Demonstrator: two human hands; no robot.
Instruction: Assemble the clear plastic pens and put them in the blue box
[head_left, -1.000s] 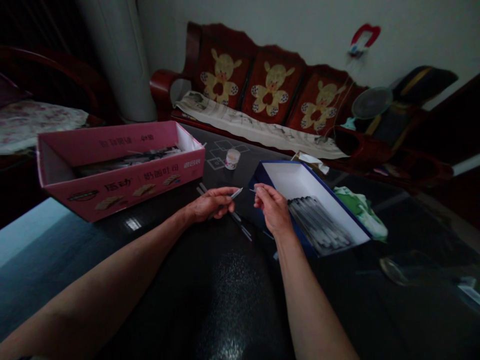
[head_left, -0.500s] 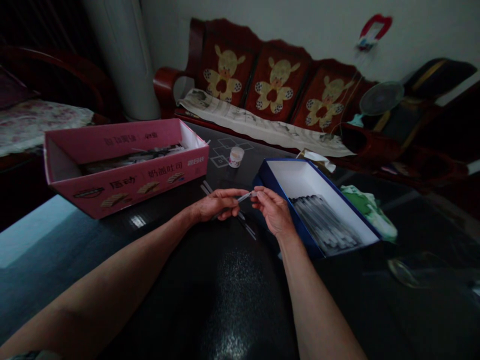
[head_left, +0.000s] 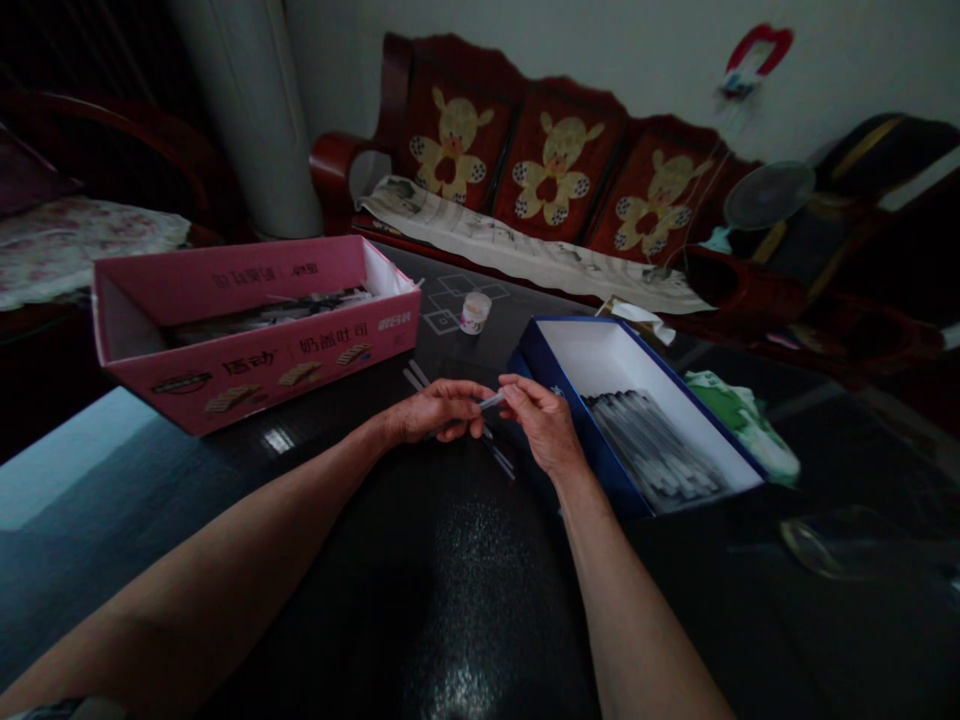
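Note:
Above the dark table, my left hand [head_left: 444, 410] and my right hand [head_left: 541, 420] meet, each with its fingers closed on the same thin, whitish pen-like tube [head_left: 493, 401]. My left fingers grip one end and my right fingertips pinch the other; its exact kind is too small to tell. More thin tubes [head_left: 501, 460] lie on the table beneath and behind my left hand. Just right of my right hand, a blue box [head_left: 592, 445] with a white inside holds a row of similar tubes [head_left: 649, 445] with dark ends.
At the left stands a pink carton [head_left: 300, 385] with thin loose pieces inside. A small white tub [head_left: 475, 313] sits between the boxes. A green and white packet [head_left: 742, 425] lies right of the blue box. Behind the table [head_left: 480, 600] is a wooden sofa [head_left: 510, 225].
My right fingertips have shifted slightly along the tube, and it now lies a little flatter between my hands. My left hand keeps its grip; the view has moved slightly.

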